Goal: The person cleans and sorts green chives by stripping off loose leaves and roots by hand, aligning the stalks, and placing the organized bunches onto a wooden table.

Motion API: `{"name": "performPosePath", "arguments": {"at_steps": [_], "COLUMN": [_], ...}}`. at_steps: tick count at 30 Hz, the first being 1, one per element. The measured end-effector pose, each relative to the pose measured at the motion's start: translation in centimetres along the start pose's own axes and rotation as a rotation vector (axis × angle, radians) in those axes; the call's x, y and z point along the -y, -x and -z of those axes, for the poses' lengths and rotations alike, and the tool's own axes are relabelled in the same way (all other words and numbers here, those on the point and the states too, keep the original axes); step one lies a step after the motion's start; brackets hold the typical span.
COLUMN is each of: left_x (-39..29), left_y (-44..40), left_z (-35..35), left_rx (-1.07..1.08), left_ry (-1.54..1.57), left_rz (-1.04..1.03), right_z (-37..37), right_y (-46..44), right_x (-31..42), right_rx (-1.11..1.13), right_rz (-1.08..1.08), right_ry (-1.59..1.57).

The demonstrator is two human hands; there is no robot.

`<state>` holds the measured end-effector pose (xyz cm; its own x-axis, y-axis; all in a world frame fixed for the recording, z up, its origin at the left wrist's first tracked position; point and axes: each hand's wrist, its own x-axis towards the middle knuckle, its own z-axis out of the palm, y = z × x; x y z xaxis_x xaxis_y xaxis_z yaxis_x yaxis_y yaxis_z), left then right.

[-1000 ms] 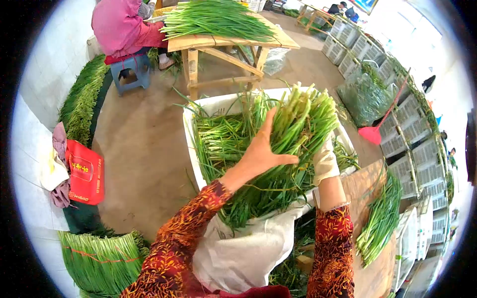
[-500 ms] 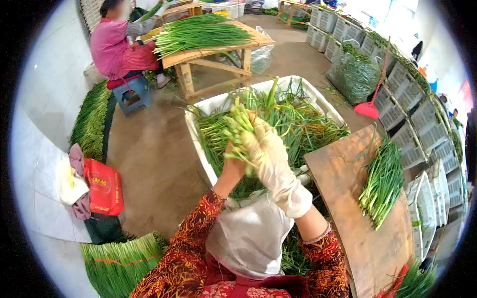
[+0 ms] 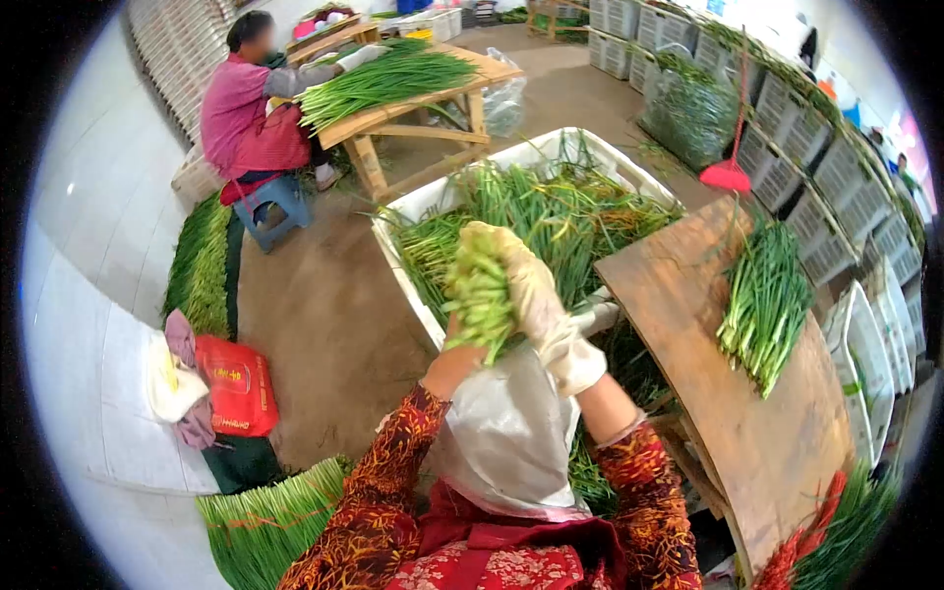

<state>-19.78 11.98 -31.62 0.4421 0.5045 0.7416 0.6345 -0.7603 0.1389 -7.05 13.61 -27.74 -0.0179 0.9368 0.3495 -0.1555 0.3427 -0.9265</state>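
Observation:
A bunch of chives (image 3: 482, 295), its pale cut stem ends uppermost, is held between my two hands over the near side of a white crate (image 3: 401, 206). My left hand (image 3: 462, 349), bare, grips the bunch from below and is largely hidden by the stems. Wrapped along the right of the same bunch is my right hand (image 3: 536, 295), in a cream glove with the fingers closed over the top. Loose chives (image 3: 560, 211) fill the crate behind them, some leaves yellowed.
To the right, a wooden board (image 3: 678, 285) bears another pile of chives (image 3: 767, 305). Banded chives (image 3: 280, 521) stand lower left, near a red bag (image 3: 236, 383). A person (image 3: 251, 118) sits at a wooden table (image 3: 492, 69). Stacked crates (image 3: 796, 138) and a red broom (image 3: 726, 175) are at right.
My view has shifted slightly. The bunch has turned so its stem ends face me more, and my right glove now closes over its top. The seated person's arm has lowered onto the table's chives.

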Motion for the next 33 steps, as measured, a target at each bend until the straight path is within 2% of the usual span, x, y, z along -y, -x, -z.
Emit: {"name": "performPosePath", "arguments": {"at_steps": [1,5,7,10,12,17,19,20,22,24,26,28,30,33], "left_x": [-0.8,-2.3,-2.7,-3.7,-5.0,-11.2,-13.3,-14.6,-16.1,-16.8,-16.5,-17.0,-16.9,-17.0], "left_y": [0.0,-0.1,-1.2,-5.0,-8.8,-17.3,-19.2,-18.0,-14.9,-10.0,-4.7,-1.4,-0.6,-0.8], "left_z": [0.4,0.9,0.9,1.8,3.2,6.6,3.9,2.8,-0.8,-5.3,-9.8,-9.4,-8.0,-5.6], "left_rx": [0.030,0.105,0.106,0.054,-0.016,-0.215,-0.244,-0.234,-0.190,-0.027,0.138,0.224,0.257,0.361], "left_ry": [0.021,0.181,0.278,0.424,0.492,0.553,0.552,0.480,0.528,0.661,0.431,0.420,0.402,0.329], "left_rz": [-0.019,-0.030,-0.033,-0.076,-0.156,-0.546,-0.686,-0.670,-0.608,-0.546,-0.605,-0.534,-0.525,-0.338], "right_z": [-0.5,0.8,0.8,1.1,2.6,9.3,11.7,12.8,13.9,14.0,13.2,11.8,11.3,9.2], "right_y": [0.7,4.4,5.3,4.5,5.8,12.1,14.9,16.3,19.1,21.6,23.3,23.5,24.3,23.6], "right_x": [-1.3,-2.5,-0.8,3.5,5.9,10.5,10.7,10.4,8.4,5.9,3.7,2.8,3.4,5.3], "right_rx": [-0.016,-0.073,-0.112,-0.113,-0.110,-0.249,-0.357,-0.408,-0.506,-0.584,-0.657,-0.800,-0.739,-0.794], "right_rz": [-0.028,-0.268,-0.133,0.083,0.132,0.008,-0.038,-0.054,-0.090,-0.120,-0.147,-0.165,-0.188,-0.175], "right_ry": [0.014,-0.951,-0.587,0.159,0.289,0.162,0.059,-0.008,-0.192,-0.383,-0.517,-0.557,-0.705,-0.640]}}
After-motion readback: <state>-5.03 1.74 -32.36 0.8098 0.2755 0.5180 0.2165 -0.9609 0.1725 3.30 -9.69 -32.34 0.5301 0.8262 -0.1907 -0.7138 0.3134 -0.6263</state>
